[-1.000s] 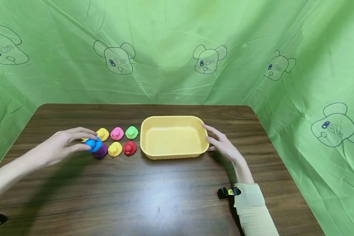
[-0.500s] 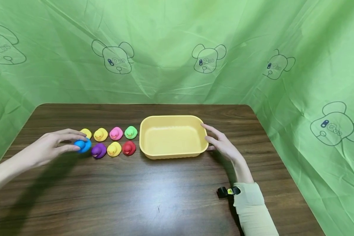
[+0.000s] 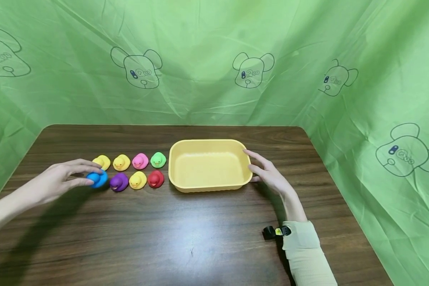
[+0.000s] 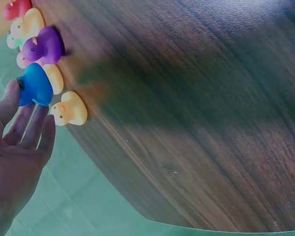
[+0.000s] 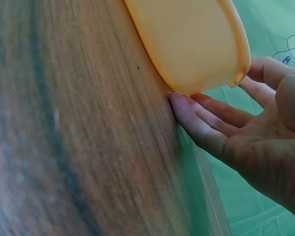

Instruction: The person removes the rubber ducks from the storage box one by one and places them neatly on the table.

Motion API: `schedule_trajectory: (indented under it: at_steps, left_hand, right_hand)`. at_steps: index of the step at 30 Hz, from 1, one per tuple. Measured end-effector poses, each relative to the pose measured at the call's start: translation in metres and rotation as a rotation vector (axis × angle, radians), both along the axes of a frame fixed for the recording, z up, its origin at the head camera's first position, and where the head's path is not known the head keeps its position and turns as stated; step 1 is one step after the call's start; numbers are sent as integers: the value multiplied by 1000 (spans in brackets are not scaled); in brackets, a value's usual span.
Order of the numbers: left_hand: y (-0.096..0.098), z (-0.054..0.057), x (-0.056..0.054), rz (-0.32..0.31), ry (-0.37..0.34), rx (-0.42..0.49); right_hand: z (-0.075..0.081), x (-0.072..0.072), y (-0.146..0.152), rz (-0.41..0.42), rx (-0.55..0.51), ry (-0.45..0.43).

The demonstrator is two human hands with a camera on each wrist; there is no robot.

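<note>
My left hand (image 3: 57, 180) holds a blue rubber duck (image 3: 99, 179) between thumb and fingers, at the left end of the front row of ducks. The left wrist view shows the thumb against the head of the blue duck (image 4: 38, 86). Right of it sit a purple duck (image 3: 119, 182), a yellow duck (image 3: 138, 180) and a red duck (image 3: 155, 178). Behind are a yellow duck (image 3: 102, 162), another yellow duck (image 3: 121, 162), a pink duck (image 3: 140, 161) and a green duck (image 3: 158, 159). My right hand (image 3: 271, 176) touches the right end of a yellow plastic basin (image 3: 209, 187) with relaxed fingers.
Everything stands on a dark wood-grain table (image 3: 157, 238). A green curtain (image 3: 200, 79) printed with bear heads hangs behind and at the sides. No ducks lie inside the basin. A small black device (image 3: 269, 233) is worn at the right wrist.
My left hand has moved left and down with the blue duck, from above the purple duck to the row's left end. The right hand and basin hold still.
</note>
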State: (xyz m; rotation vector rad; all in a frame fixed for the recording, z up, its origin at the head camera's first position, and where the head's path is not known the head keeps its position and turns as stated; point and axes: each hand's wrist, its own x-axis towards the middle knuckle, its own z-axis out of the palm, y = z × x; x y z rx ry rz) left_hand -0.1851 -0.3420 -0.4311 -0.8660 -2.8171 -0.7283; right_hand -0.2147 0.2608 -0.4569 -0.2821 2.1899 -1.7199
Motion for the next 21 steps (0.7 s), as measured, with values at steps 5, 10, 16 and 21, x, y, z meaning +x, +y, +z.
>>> schedule_trajectory:
  at_steps: [5, 10, 16, 21]
  left_hand:
    - [-3, -8, 1, -8, 14, -7]
    - [-4, -15, 0, -13, 36, -11]
    - [-4, -22, 0, -15, 31, -8]
    - [-5, -26, -1, -11, 34, -7]
  right_hand:
    - [1, 1, 0, 7, -2, -4]
    - [1, 1, 0, 4, -6, -5]
    - [0, 0, 1, 5, -9, 1]
    - [0, 0, 1, 6, -14, -11]
